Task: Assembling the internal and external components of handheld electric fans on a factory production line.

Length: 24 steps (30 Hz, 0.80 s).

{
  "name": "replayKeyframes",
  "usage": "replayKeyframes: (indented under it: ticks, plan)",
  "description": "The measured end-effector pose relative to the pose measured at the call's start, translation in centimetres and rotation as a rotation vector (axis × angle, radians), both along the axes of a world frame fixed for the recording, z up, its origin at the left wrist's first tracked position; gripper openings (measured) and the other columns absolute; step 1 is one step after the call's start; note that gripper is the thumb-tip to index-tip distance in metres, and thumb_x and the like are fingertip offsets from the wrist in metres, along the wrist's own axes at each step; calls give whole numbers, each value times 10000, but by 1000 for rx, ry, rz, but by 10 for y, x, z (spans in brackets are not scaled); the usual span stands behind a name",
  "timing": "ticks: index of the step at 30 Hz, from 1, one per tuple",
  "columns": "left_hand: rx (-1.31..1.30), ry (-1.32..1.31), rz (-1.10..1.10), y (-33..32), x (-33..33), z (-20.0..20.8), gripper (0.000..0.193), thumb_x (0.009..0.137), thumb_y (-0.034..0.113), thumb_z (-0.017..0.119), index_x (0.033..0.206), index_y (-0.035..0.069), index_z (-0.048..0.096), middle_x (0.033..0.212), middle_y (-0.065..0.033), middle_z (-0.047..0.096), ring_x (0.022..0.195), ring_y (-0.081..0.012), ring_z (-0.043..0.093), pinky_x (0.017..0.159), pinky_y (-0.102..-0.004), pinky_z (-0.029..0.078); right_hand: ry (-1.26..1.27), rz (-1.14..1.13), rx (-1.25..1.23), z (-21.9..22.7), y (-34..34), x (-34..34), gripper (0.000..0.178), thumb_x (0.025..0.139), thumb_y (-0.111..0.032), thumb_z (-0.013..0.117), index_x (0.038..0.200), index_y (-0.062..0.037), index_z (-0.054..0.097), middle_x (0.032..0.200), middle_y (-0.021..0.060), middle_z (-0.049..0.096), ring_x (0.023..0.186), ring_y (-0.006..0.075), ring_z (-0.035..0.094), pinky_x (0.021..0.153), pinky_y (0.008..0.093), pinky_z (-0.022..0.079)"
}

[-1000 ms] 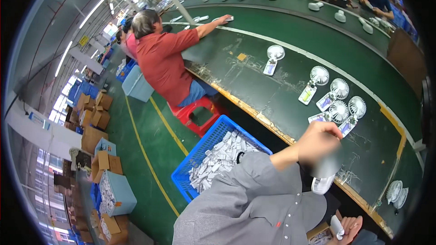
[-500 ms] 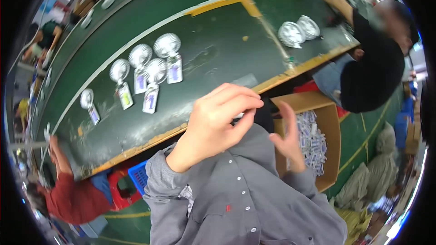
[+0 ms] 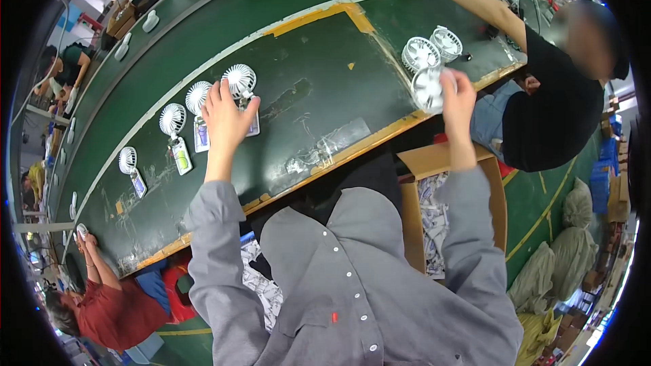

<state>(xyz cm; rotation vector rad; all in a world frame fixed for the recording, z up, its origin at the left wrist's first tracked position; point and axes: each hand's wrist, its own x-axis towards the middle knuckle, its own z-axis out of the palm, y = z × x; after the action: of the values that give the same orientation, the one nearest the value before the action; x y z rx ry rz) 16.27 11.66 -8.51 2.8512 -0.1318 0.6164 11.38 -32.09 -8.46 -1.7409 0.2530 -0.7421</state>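
My left hand (image 3: 229, 122) is stretched out over a row of small white handheld fans on the green table (image 3: 305, 88), fingers spread and empty. Its fingertips lie between a fan with a round caged head (image 3: 239, 80) and another fan (image 3: 197, 97), partly covering both; whether it touches them I cannot tell. Further left lie two more fans, one with a green-marked handle (image 3: 173, 120) and a smaller one (image 3: 127, 160). Toward the right, my right hand (image 3: 459, 98), slightly blurred, grips a white fan (image 3: 427, 90) by its side, close to two other white fans (image 3: 420, 54).
An open cardboard box (image 3: 500, 210) full of small white packets stands below the table edge, by my right arm. A co-worker in black (image 3: 559, 95) sits at right, another in red (image 3: 112, 301) at left. A green conveyor belt (image 3: 156, 71) runs behind the table.
Both hands have moved from in front of my body out over the table, left and right. The right hand now holds a fan. One front fan of the left group no longer shows.
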Motion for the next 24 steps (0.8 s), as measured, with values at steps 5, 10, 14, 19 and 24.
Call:
replayKeyframes:
  ticks: [5,10,14,19,24]
  plan:
    - [140,193,-65,-40,10,-14,742,805,517,659,1350,50,471,1377,-214,466,1297,-383,419,1094,-620,245,283,-151,-354,-3,-63,92,342,813,-317,667,961,-14,722,864,164,718,852,278,691,784,370,515]
    - [71,-26,-90,-57,30,-9,841,713,513,739,1359,50,463,1339,-190,497,1214,-364,489,1021,-532,366,291,-240,-700,-9,-75,102,389,822,-324,653,1042,-7,703,1030,218,683,1000,367,638,877,409,486]
    - [87,296,-24,-55,50,-5,955,660,547,744,1405,55,405,1245,-184,585,1154,-356,549,1020,-517,373,-61,-186,-622,5,-19,58,337,860,-226,629,1120,-13,617,1112,173,604,1096,342,535,960,416,407]
    - [106,336,-145,-78,50,5,948,633,458,777,1406,56,405,1217,-175,596,1094,-325,601,919,-458,478,31,292,-412,-9,88,-24,281,831,-120,667,1082,-4,614,1086,152,613,1053,302,571,937,385,441]
    - [-313,97,-413,-103,4,64,911,614,372,842,1359,18,457,1131,-148,584,982,-292,641,825,-361,535,143,545,-343,-24,134,-44,534,806,-217,717,1241,19,517,1238,186,543,1173,350,495,1005,411,399]
